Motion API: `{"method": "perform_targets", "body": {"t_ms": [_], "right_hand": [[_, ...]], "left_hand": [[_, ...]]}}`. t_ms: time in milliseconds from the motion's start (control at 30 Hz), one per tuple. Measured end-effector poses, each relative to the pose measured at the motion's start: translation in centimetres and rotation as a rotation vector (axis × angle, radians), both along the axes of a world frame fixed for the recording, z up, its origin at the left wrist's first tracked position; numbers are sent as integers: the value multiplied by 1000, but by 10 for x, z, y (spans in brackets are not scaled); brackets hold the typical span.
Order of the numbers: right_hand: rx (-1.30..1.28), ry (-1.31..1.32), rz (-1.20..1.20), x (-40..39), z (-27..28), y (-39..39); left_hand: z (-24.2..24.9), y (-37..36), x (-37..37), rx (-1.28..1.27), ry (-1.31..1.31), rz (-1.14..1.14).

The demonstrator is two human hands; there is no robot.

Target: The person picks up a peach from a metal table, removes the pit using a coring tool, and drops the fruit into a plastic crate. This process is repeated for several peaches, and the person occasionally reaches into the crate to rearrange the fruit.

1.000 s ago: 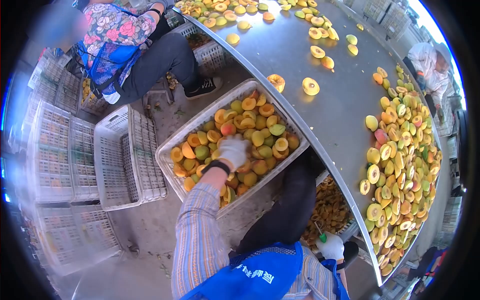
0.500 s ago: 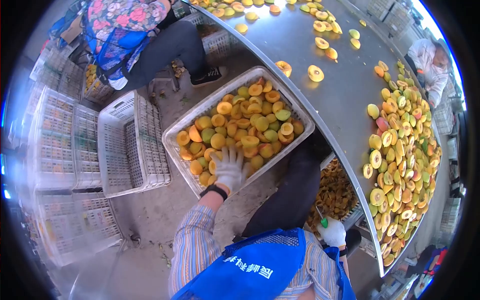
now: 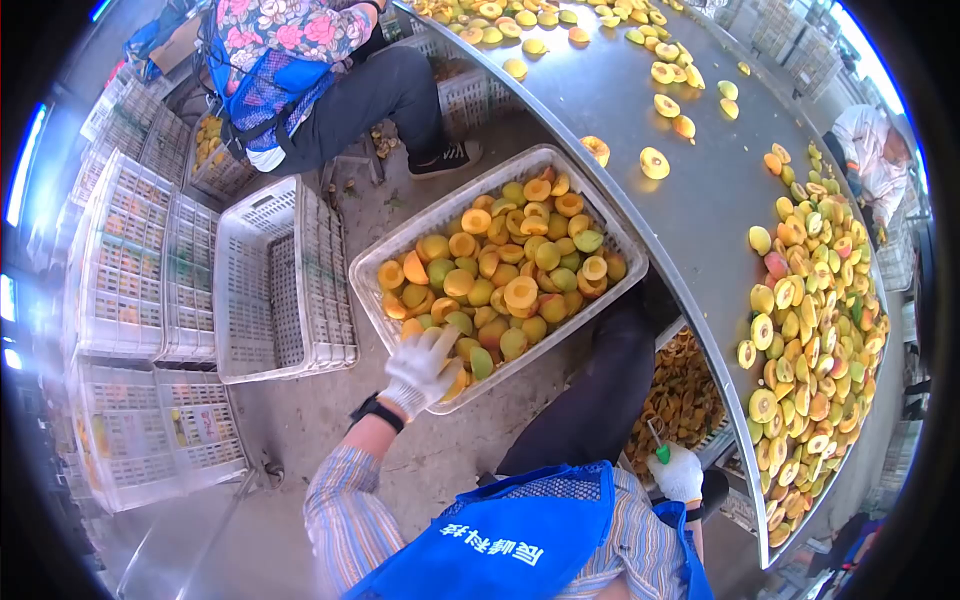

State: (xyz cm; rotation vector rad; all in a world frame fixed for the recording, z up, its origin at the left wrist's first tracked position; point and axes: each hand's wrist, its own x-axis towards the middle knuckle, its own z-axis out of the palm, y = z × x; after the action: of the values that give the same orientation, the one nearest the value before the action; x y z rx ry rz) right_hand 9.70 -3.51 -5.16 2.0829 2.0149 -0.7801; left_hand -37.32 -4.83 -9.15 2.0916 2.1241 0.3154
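Note:
A white plastic crate (image 3: 395, 250) full of yellow peach halves (image 3: 505, 265) sits on the floor beside a curved metal table (image 3: 640, 215). My left hand (image 3: 420, 367), in a white glove, lies with fingers apart on the fruit at the crate's near rim. Whether it grips a piece I cannot tell. My right hand (image 3: 678, 472), also gloved, stays low by my lap, closed on a small green-handled tool (image 3: 658, 447). Under the table a second crate (image 3: 672, 395) holds darker fruit scraps.
Many cut peaches (image 3: 810, 330) lie heaped on the table's right side, with loose halves (image 3: 655, 162) further up. Empty white crates (image 3: 275, 285) stand stacked at left. A seated person (image 3: 300, 70) in a floral top works behind them. Another person (image 3: 865, 150) sits at far right.
My left hand has drawn back from the middle of the crate's fruit to its near rim. The view has shifted slightly; my right hand has kept its place.

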Motion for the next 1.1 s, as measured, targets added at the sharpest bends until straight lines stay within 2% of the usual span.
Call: {"method": "perform_targets", "body": {"t_ms": [100,200,267,367,400,433,500,567,633,700,767,833,900,967,1033,1067,1100], "right_hand": [[1,-13,10,-8,7,2],[-29,-28,-5,-9,11,1],[-41,-52,-20,-7,10,-3],[-61,-67,-54,-2,8,-6],[-63,-66,-61,0,6,-6],[-70,-51,-43,1,2,-6],[-85,-40,-12,2,0,-6],[-68,-51,-1,2,0,-3],[-59,-20,-24,0,2,-1],[-80,7,-9,12,-14,-3],[-31,-7,38,14,-23,-4],[-17,-4,52,12,-26,-3],[-54,-36,94,11,-27,-3],[-78,-43,58,16,-29,-2],[-103,-40,39,16,-31,0],[-117,-53,35,16,-29,-1],[-137,-68,28,16,-27,-3]], "left_hand": [[-7,68,31,116,-123,-40],[-32,129,56,122,-163,-48],[-37,159,65,-286,-140,39],[-29,181,48,-383,-208,97],[-37,182,39,-186,-222,169],[-36,184,30,-191,-220,164],[-33,182,7,81,-100,246],[-51,166,-29,377,-17,286],[-11,122,-56,351,-366,479],[-29,71,-82,556,-834,690],[-62,14,-98,484,-704,1086],[-72,-26,-89,137,-1153,1376],[-95,-46,-62,220,-1862,1134],[-116,-45,-59,236,-1669,1066],[-118,-24,-67,175,-1323,1131],[-116,-11,-73,180,-1324,1090],[-115,1,-80,162,-1207,1135]]}}
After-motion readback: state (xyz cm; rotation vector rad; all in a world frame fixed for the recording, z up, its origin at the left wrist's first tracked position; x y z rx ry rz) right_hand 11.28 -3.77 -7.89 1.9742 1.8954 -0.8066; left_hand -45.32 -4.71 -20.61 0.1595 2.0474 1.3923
